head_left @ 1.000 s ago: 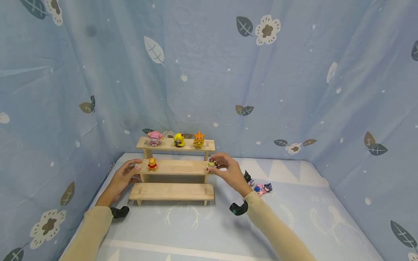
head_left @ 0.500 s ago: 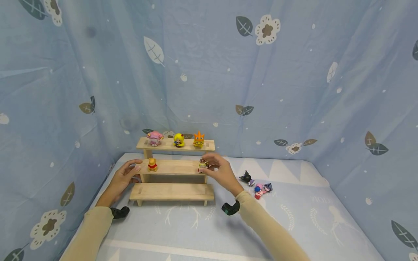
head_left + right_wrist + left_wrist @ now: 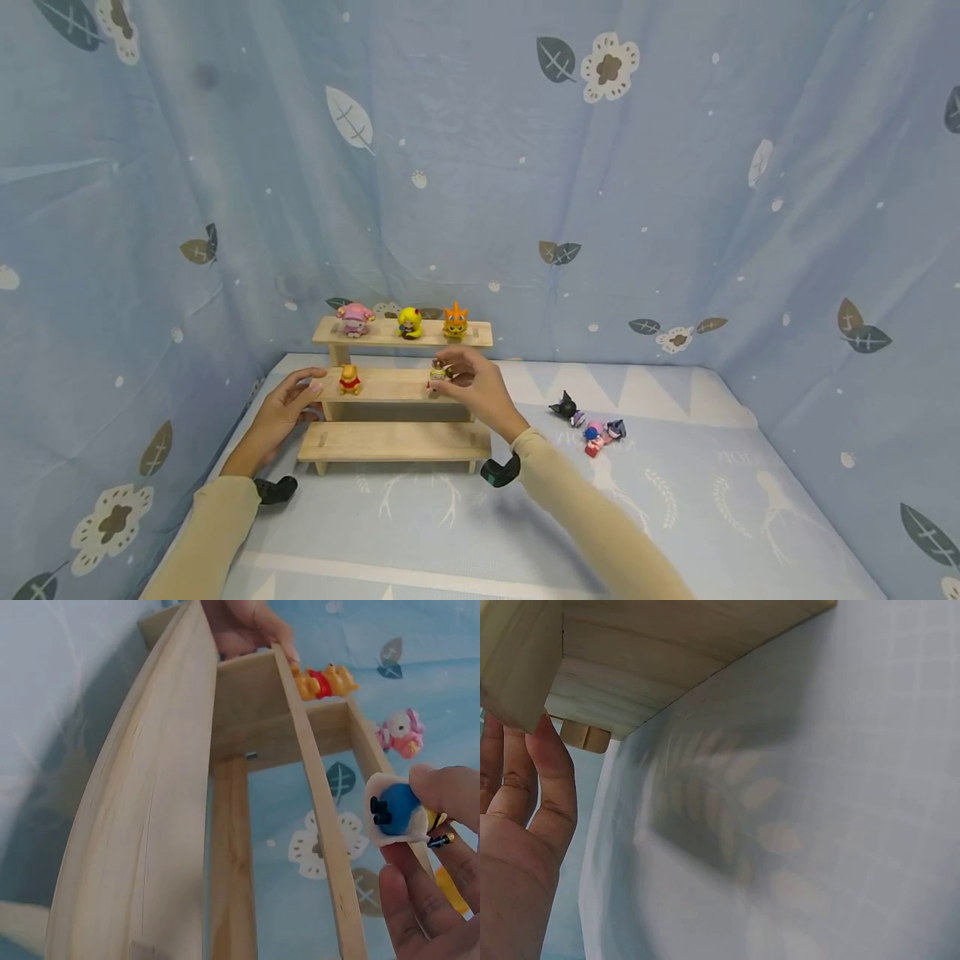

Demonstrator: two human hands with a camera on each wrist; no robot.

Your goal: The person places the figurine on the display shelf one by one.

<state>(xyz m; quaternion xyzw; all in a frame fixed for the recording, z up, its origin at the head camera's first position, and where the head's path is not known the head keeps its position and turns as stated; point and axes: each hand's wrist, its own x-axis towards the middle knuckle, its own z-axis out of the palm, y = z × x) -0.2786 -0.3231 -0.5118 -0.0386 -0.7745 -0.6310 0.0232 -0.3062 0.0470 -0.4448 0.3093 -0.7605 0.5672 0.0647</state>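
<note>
Head view mostly hides the small figure (image 3: 438, 374) behind my right hand (image 3: 471, 390), so I can't make out its face. Right wrist view shows it better (image 3: 397, 810): white and blue, pinched at the fingertips (image 3: 448, 789) just over the middle step of the wooden shelf (image 3: 397, 385). That step also carries a yellow bear (image 3: 348, 380). My left hand (image 3: 281, 414) rests relaxed, fingers touching the shelf's left end.

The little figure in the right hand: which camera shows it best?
The right wrist view: the figure fills the frame, pinched by the right hand. The head view shows it tiny over the middle shelf; the left wrist view misses it.
</note>
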